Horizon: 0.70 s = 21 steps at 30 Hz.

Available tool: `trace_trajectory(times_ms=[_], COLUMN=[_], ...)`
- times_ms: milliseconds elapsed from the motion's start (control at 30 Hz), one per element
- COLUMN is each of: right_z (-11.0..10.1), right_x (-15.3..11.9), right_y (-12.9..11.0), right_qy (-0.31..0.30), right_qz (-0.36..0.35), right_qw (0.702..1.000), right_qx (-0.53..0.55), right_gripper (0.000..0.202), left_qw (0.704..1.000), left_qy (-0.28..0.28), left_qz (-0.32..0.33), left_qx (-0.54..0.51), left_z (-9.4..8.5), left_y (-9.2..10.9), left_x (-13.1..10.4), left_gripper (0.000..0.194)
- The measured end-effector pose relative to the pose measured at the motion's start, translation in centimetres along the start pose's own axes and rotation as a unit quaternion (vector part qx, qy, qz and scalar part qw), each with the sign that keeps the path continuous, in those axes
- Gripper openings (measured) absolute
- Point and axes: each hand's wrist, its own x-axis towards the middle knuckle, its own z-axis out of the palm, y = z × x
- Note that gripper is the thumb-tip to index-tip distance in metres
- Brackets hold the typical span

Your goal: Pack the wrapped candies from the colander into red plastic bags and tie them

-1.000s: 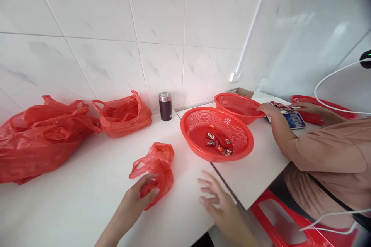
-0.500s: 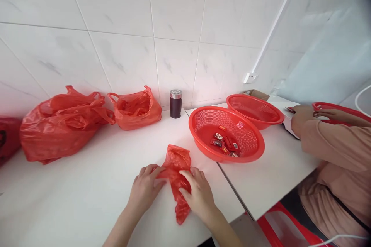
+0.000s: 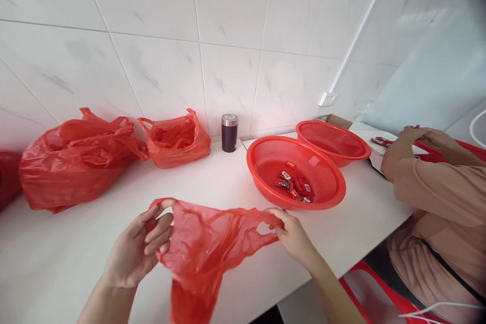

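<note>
A thin red plastic bag (image 3: 205, 243) is stretched between my two hands above the white table, its lower part hanging toward the near edge. My left hand (image 3: 138, 245) grips the bag's upper left side, fingers curled into the plastic. On the other side, my right hand (image 3: 290, 235) pinches the bag near a handle loop. Beyond my right hand stands a red perforated basket (image 3: 261, 177) with several small red-wrapped packets (image 3: 294, 185) at its bottom.
Two filled red bags (image 3: 79, 162) (image 3: 178, 142) and a dark tumbler (image 3: 229, 134) stand along the wall. A second red basket (image 3: 332, 136) is behind the first. At the right, a person's arms (image 3: 425, 177) reach over the table. A red chair (image 3: 372, 283) is below.
The crumpled bag has been lifted off the table and spread wide. My left hand moved left and my right hand moved right. The other person's hands shifted to the right.
</note>
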Motion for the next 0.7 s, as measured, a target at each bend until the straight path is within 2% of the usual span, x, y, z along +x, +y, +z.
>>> trace_trajectory(times_ms=[100, 200, 267, 333, 433, 500, 600, 700], right_z=[-1.9, -2.4, -1.1, 1.3, 5.5, 7.2, 7.1, 5.2], right_x=[-1.2, -3.0, -3.5, -3.0, -1.0, 0.5, 1.6, 1.8], right_y=[-1.9, -5.9, -8.6, -10.1, -9.4, -7.5, -4.9, -4.3], right_qy=[-0.043, -0.001, 0.022, -0.028, -0.134, -0.159, -0.175, -0.195], right_qz=[0.009, -0.078, -0.147, -0.196, -0.196, -0.157, -0.088, -0.05], right_qw=[0.999, 0.997, 0.989, 0.98, 0.967, 0.96, 0.954, 0.949], right_qx=[0.008, -0.005, 0.001, -0.005, -0.093, -0.171, -0.228, -0.242], right_gripper=[0.051, 0.045, 0.03, 0.023, 0.024, 0.028, 0.056, 0.065], left_qw=[0.998, 0.991, 0.984, 0.975, 0.967, 0.979, 0.998, 0.997], left_qy=[0.045, 0.039, 0.02, -0.008, -0.063, -0.068, -0.016, 0.043], left_qz=[-0.003, -0.011, -0.012, -0.008, -0.014, -0.012, 0.031, 0.061], left_qx=[0.046, 0.127, 0.176, 0.221, 0.247, 0.194, 0.057, -0.008], left_z=[1.0, 2.1, 3.0, 3.8, 4.3, 3.6, 1.1, -1.2], left_y=[-0.4, -1.3, -2.0, -2.4, -2.2, -1.3, 0.7, 1.8], left_x=[-0.3, -0.6, -0.7, -0.9, -1.3, -1.6, -1.9, -1.4], left_gripper=[0.032, 0.045, 0.052, 0.057, 0.068, 0.07, 0.065, 0.063])
